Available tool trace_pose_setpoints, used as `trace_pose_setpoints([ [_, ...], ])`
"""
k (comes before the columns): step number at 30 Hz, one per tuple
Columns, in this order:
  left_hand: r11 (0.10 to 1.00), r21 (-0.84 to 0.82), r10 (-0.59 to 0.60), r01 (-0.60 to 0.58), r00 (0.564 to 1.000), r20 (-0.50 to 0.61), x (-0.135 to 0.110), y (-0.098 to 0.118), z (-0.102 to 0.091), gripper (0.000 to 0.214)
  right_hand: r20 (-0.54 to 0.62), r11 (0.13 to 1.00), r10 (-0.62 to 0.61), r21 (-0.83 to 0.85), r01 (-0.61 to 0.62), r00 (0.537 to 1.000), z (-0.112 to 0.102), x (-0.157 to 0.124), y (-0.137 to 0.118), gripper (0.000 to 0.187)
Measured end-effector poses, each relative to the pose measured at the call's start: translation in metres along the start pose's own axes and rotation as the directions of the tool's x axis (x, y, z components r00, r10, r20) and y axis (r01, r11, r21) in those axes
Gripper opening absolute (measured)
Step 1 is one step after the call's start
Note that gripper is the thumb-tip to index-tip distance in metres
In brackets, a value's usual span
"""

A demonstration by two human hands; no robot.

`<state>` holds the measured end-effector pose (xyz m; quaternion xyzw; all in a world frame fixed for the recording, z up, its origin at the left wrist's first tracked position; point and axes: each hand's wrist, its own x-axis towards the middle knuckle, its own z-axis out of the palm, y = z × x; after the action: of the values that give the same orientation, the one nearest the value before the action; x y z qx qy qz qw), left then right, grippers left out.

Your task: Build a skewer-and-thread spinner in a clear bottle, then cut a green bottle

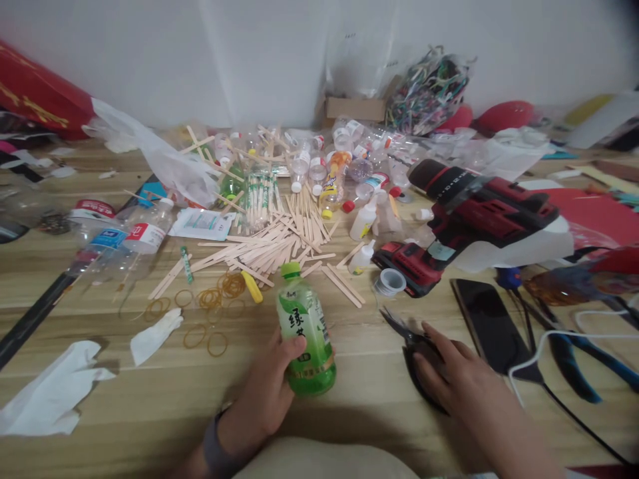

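Note:
My left hand [267,389] is wrapped round a small green plastic bottle [304,329] with a green cap and a green label, lying tilted on the wooden floor [150,399]. My right hand [449,376] rests on the black handles of a pair of scissors [407,332], fingers curled over them; the blades point up and left. Just beyond the bottle lies a heap of wooden craft sticks [269,246] and several loose rubber bands [214,306].
A red and black cordless drill [464,213] lies to the right, with a phone [486,319], blue pliers [574,359] and cables beside it. Empty clear bottles [339,166] pile up at the back near a cardboard box [354,106]. White tissues [54,392] lie at left.

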<state>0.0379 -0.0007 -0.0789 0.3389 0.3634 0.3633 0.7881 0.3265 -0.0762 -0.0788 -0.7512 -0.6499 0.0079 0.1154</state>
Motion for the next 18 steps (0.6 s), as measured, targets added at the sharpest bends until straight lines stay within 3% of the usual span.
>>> trace_pose_setpoints([
  [3,0.999,0.001,-0.053,0.053,0.998,0.032,-0.002,0.008,0.008,0.034,-0.163,0.996,-0.09,-0.037,0.085,0.983,-0.011,0.01,-0.03,0.042],
  [6,0.997,0.045,-0.063,0.061,0.997,0.051,-0.004,0.023,0.02,0.032,-0.256,0.943,-0.226,0.186,0.277,0.94,-0.023,0.022,-0.071,0.035],
  [9,0.995,0.083,-0.068,0.062,0.995,0.075,-0.006,0.038,0.032,0.022,-0.251,0.857,-0.314,0.34,0.387,0.916,-0.03,0.033,-0.101,0.028],
  [13,0.994,0.071,-0.086,0.081,0.994,0.071,-0.006,0.039,0.036,0.021,-0.236,0.819,-0.351,0.392,0.419,0.906,-0.03,0.039,-0.109,0.024],
  [18,0.993,-0.004,-0.121,0.122,0.992,0.027,-0.002,0.023,0.033,0.038,-0.301,0.849,-0.441,0.166,0.502,0.846,-0.027,0.036,-0.107,0.025],
])
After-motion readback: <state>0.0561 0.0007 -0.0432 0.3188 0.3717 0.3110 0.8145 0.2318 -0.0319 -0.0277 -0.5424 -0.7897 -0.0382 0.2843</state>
